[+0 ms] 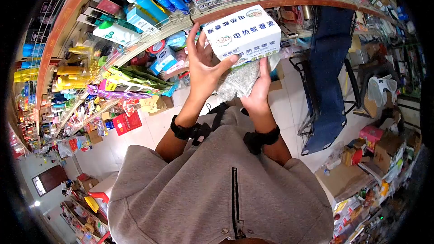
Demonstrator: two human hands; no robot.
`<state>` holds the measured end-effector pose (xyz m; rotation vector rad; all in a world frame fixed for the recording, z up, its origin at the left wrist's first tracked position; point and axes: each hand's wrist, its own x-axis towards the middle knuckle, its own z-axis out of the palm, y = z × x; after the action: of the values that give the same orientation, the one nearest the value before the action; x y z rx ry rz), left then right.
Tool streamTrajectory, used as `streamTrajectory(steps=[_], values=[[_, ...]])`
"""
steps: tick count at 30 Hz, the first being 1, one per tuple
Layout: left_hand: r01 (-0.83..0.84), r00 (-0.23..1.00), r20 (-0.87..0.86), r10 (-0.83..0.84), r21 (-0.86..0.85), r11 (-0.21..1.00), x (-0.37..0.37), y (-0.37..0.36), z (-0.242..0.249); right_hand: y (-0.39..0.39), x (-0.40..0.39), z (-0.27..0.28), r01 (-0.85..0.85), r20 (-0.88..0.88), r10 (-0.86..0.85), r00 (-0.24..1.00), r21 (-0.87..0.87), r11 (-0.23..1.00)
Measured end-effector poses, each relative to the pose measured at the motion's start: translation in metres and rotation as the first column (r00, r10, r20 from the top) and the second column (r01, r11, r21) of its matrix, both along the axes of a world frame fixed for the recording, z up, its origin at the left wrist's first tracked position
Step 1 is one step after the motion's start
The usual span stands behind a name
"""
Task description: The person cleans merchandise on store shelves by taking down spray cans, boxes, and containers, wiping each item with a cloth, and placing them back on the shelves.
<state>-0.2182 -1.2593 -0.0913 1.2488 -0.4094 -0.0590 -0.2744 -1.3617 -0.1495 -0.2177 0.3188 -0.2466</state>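
Note:
A white box with blue Chinese lettering [253,29] is held up in front of the shelf, tilted. My left hand [204,65] grips its left side, with the thumb on the lower front corner and the other fingers spread behind the left edge. Under the box hangs a grey-white cloth [237,83]. My right hand [260,86] holds this cloth against the underside of the box, its fingers partly hidden by cloth and box.
Bottles and packs, among them a white-green bottle [115,33], stand on the curved shelf [169,21] ahead. A dark blue folding recliner [330,77] stands at the right. Cardboard boxes [346,180] lie at the lower right. Pale floor tiles [158,129] show below.

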Motion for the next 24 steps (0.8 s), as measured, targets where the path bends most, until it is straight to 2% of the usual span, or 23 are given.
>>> streamTrajectory(steps=[2, 4, 5, 7, 8, 10, 13, 14, 16, 18, 22, 24], values=[[0.011, 1.000, -0.017, -0.011, -0.021, 1.000, -0.001, 0.003, 0.000, -0.001, -0.003, -0.003, -0.002, -0.048, 0.002, 0.999, 0.011, 1.000], [0.016, 0.999, 0.035, -0.017, 0.033, 0.999, -0.002, 0.011, -0.003, -0.013, -0.009, 0.007, -0.028, -0.020, 0.030, 0.999, 0.060, 0.998], [0.006, 0.997, 0.081, -0.015, 0.116, 0.993, -0.003, 0.018, -0.005, -0.021, -0.011, 0.009, 0.007, -0.006, -0.007, 1.000, -0.004, 1.000], [-0.027, 0.998, 0.061, 0.018, 0.142, 0.989, -0.005, 0.030, -0.003, -0.037, -0.015, 0.018, 0.074, 0.061, -0.068, 0.996, -0.113, 0.991], [-0.056, 0.998, 0.040, 0.050, 0.170, 0.984, -0.005, 0.035, -0.003, -0.047, -0.017, 0.025, 0.075, 0.096, -0.068, 0.993, -0.074, 0.994], [-0.071, 0.997, 0.012, 0.070, 0.109, 0.991, -0.004, 0.039, -0.005, -0.057, -0.017, 0.028, 0.084, 0.100, -0.066, 0.993, -0.191, 0.978], [-0.053, 0.998, -0.035, 0.055, 0.067, 0.996, -0.006, 0.037, 0.000, -0.048, -0.015, 0.026, 0.019, 0.033, -0.012, 0.999, -0.211, 0.977], [-0.050, 0.998, -0.033, 0.053, 0.065, 0.997, -0.007, 0.036, 0.000, -0.041, -0.014, 0.023, -0.041, 0.019, 0.044, 0.999, -0.119, 0.992], [0.011, 1.000, -0.004, -0.010, 0.085, 0.996, -0.007, 0.034, 0.001, -0.018, -0.012, 0.018, -0.028, 0.012, 0.031, 0.999, -0.203, 0.979], [0.026, 0.999, 0.033, -0.030, 0.092, 0.995, -0.009, 0.029, 0.006, -0.005, -0.010, 0.000, -0.059, -0.042, 0.057, 0.997, -0.055, 0.997], [0.038, 0.997, 0.070, -0.042, 0.060, 0.997, -0.007, 0.028, 0.005, -0.002, -0.020, 0.001, -0.120, -0.070, 0.126, 0.990, 0.084, 0.989], [-0.019, 0.983, 0.174, -0.052, 0.385, 0.923, -0.002, 0.042, -0.002, -0.006, -0.020, -0.002, -0.116, -0.052, 0.125, 0.991, 0.150, 0.982]])
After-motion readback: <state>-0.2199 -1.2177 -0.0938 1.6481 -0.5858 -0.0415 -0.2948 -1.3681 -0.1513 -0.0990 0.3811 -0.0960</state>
